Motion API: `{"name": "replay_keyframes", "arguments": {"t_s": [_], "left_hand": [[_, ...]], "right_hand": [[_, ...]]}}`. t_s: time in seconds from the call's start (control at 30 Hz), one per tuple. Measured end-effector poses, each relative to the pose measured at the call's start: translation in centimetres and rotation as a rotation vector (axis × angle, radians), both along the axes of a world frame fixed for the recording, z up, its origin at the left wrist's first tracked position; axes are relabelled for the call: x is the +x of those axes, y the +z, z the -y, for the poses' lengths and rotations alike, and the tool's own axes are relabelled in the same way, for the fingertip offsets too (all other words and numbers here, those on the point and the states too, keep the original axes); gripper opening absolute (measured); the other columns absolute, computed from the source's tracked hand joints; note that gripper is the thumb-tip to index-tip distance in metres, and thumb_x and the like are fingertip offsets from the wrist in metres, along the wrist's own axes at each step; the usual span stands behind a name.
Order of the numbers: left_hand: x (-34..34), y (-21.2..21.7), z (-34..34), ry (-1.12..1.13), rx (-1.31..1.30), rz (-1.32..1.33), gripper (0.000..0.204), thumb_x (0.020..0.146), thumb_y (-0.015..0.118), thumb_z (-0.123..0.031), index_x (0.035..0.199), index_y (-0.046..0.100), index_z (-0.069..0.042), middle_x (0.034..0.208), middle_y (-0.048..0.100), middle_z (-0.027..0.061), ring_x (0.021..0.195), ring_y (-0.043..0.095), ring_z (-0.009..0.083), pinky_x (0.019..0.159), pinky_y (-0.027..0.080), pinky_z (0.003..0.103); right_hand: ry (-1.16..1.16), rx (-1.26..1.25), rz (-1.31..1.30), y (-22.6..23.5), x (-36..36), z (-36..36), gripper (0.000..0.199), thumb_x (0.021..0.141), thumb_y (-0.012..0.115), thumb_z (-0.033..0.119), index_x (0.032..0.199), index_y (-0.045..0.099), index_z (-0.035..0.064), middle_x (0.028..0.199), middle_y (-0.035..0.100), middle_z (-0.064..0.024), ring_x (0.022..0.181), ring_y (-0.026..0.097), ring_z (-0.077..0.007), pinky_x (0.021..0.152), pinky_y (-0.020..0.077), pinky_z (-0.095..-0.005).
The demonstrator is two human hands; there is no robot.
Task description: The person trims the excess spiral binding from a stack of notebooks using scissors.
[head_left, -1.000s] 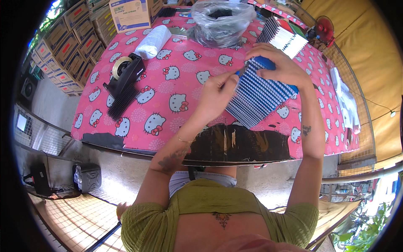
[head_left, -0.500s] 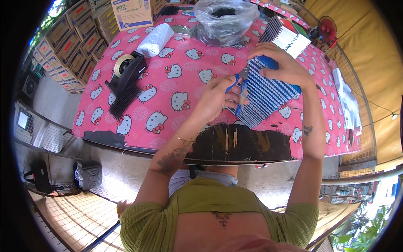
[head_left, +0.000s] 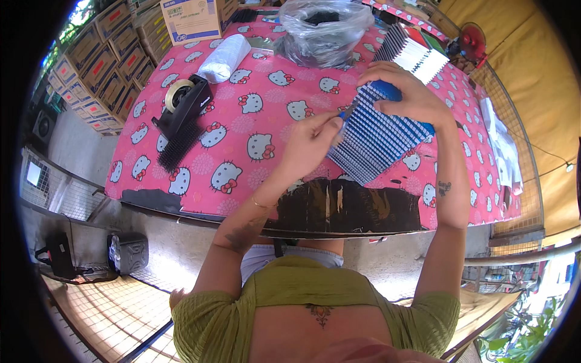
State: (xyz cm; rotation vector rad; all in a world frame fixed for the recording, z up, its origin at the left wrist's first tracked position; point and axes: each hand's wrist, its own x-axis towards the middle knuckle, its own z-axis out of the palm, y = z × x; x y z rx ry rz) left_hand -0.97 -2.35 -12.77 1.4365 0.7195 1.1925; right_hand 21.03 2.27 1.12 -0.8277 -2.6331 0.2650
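Cardboard box (head_left: 192, 19), stacked cartons (head_left: 103, 66) upper-left

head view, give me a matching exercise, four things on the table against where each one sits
Things:
1. tape dispenser
2. plastic bag
3. blue stack
4. white roll

Places:
A. under the right hand
B. far edge, middle
C. left side, above a black brush
D. beside the cardboard box

Pairs: 1-C, 2-B, 3-A, 4-D
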Motion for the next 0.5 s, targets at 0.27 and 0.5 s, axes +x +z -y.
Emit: {"name": "replay_keyframes", "arguments": {"t_s": [0.27, 0.5], "left_hand": [[0.2, 1.0, 0.4, -0.163, -0.455, 0.354, 0.032, 0.097, 0.051, -0.025, 0.111, 0.056, 0.003, 0.087, 0.066, 0.0136, 0.071, 0.068, 0.0242, 0.07, 0.058, 0.036], [-0.2, -0.4, -0.1, -0.074, -0.15, 0.107, 0.035, 0.096, 0.053, -0.028, 0.112, 0.058, 0.003, 0.089, 0.066, 0.0132, 0.073, 0.069, 0.0242, 0.07, 0.057, 0.034]], "right_hand": [[-0.07, -0.116, 0.036, 0.3, 0.0, 0.3, 0.045, 0.072, 0.069, 0.014, 0.117, 0.063, 0.0067, 0.125, 0.057, -0.0116, 0.128, 0.043, -0.0305, 0.111, 0.03, -0.0428], [-0.047, -0.096, 0.046, 0.2, 0.0, 0.1, 0.044, 0.073, 0.069, 0.014, 0.116, 0.063, 0.0068, 0.125, 0.057, -0.0109, 0.127, 0.044, -0.0298, 0.11, 0.0306, -0.0421]]}}
